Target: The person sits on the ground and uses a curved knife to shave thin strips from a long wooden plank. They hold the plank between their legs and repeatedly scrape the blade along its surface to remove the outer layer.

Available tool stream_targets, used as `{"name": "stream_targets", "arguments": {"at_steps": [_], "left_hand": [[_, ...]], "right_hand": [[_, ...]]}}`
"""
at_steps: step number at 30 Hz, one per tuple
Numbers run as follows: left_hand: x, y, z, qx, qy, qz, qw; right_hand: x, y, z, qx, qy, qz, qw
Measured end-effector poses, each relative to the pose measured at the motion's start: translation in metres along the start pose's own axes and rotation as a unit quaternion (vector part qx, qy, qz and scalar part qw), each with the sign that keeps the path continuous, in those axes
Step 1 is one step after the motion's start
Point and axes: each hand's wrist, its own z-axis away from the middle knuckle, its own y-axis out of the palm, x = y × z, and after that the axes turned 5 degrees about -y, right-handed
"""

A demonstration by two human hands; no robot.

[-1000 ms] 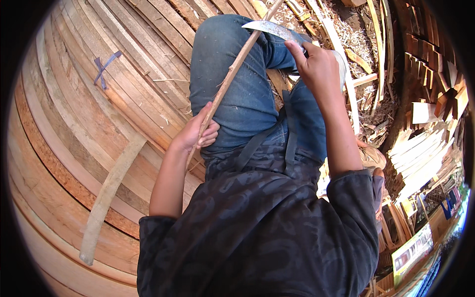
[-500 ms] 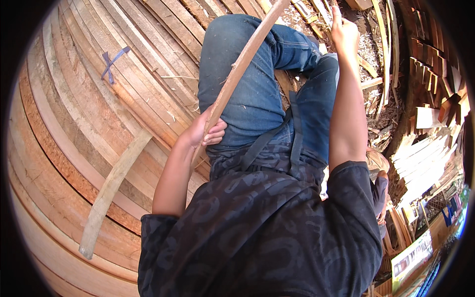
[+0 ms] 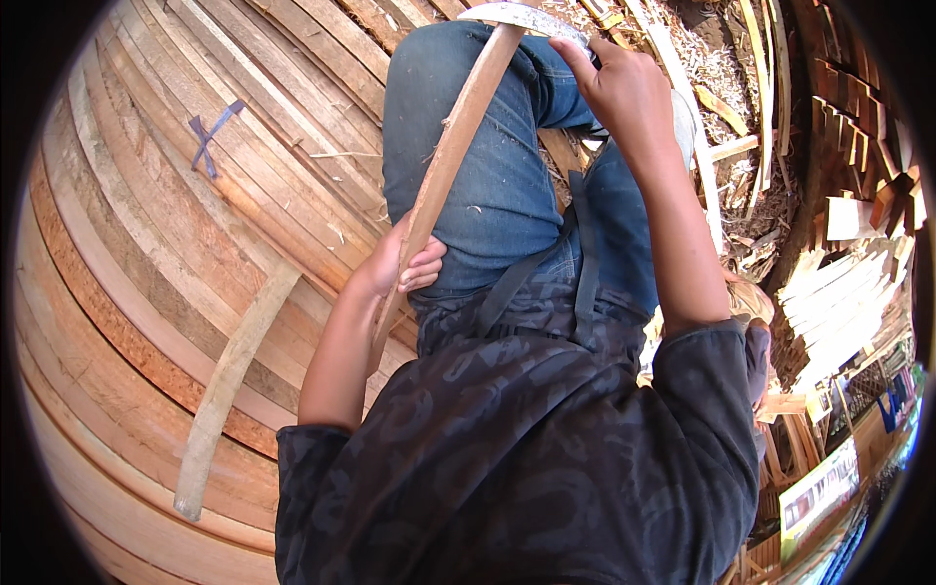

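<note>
One blade (image 3: 534, 18); one stick (image 3: 456, 136)

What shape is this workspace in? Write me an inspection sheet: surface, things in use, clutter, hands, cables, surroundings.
Surface: wooden boards side by side on the left; a loose curved strip and a crossed purple band lie on them.
Things in use: long wooden strip; curved blade at its far end, contact unclear.
Clutter: wood shavings on the ground at upper right.
Hands: left hand closed around the long wooden strip; right hand gripping the curved blade's tool, handle mostly hidden.
Cables: nothing seen.
Surroundings: pale wood pile in bright light at right; another person, partly hidden.
</note>
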Motion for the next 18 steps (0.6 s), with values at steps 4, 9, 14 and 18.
{"name": "stream_targets", "arguments": {"at_steps": [4, 9, 14, 18], "left_hand": [[-0.001, 0.006, 0.001, -0.016, -0.017, 0.032, 0.999], [-0.002, 0.005, 0.001, -0.005, -0.013, 0.01, 1.0], [0.004, -0.002, 0.0, 0.007, -0.006, 0.02, 1.0], [0.0, 0.0, 0.0, -0.003, -0.02, 0.003, 1.0]], "right_hand": [[-0.015, 0.005, -0.019, 0.016, -0.004, 0.022, 1.0], [-0.126, 0.009, -0.061, -0.028, 0.217, -0.003, 0.976], [-0.169, -0.017, -0.033, -0.042, 0.234, 0.052, 0.97], [-0.126, -0.01, 0.023, -0.027, 0.218, -0.062, 0.974]]}}
